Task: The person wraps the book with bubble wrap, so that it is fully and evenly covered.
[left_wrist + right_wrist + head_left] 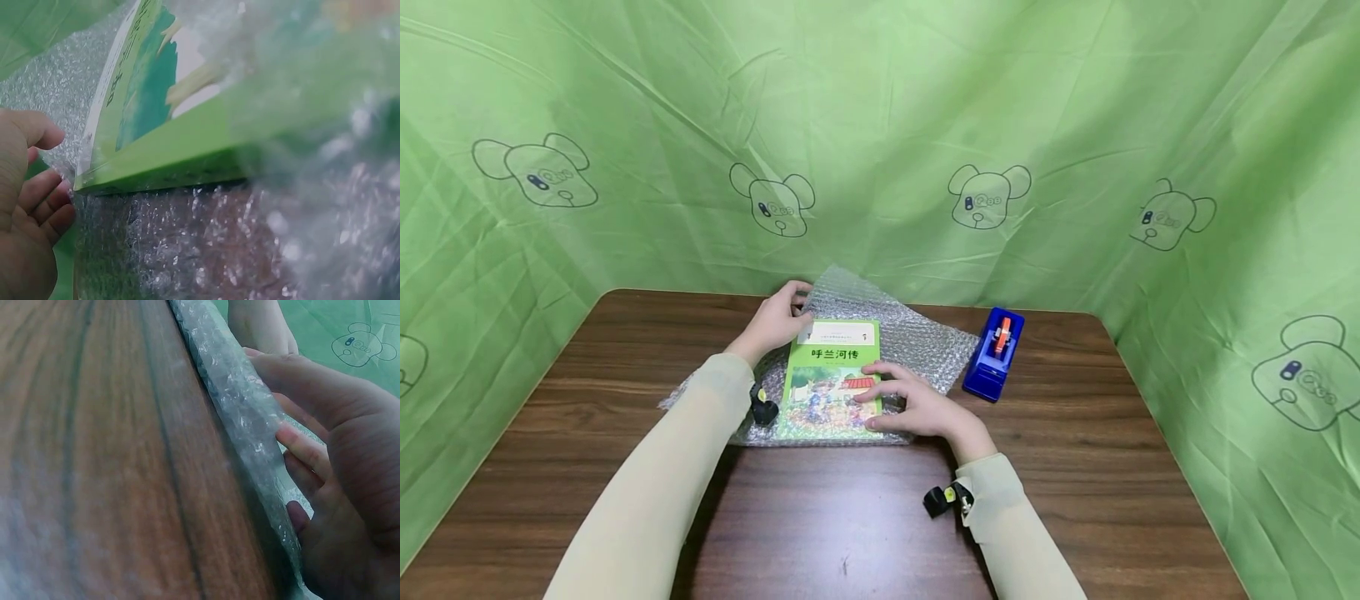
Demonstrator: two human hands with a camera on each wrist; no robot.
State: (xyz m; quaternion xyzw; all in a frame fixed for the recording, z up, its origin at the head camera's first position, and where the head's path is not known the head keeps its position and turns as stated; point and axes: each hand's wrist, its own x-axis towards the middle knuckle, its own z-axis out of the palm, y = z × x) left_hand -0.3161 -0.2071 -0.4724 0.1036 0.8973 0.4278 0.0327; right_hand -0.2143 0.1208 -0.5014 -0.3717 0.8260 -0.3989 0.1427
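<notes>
A green book (pixel 831 379) with an illustrated cover lies on a sheet of bubble wrap (pixel 917 342); clear wrap also covers part of its cover. My left hand (pixel 778 318) is at the book's upper left corner, touching the wrap. In the left wrist view, the thumb and bent fingers of that hand (pixel 31 194) stand apart beside the wrap's edge. My right hand (pixel 913 402) rests with spread fingers over the book's lower right side. The right wrist view shows its fingers against the folded bubble wrap edge (pixel 250 419).
A blue tape dispenser (pixel 995 354) with an orange part stands right of the wrap. The brown wooden table (pixel 850 525) meets a green cloth backdrop (pixel 880 167) behind and at both sides. Black wrist cameras (pixel 937 502) sit at the sleeves.
</notes>
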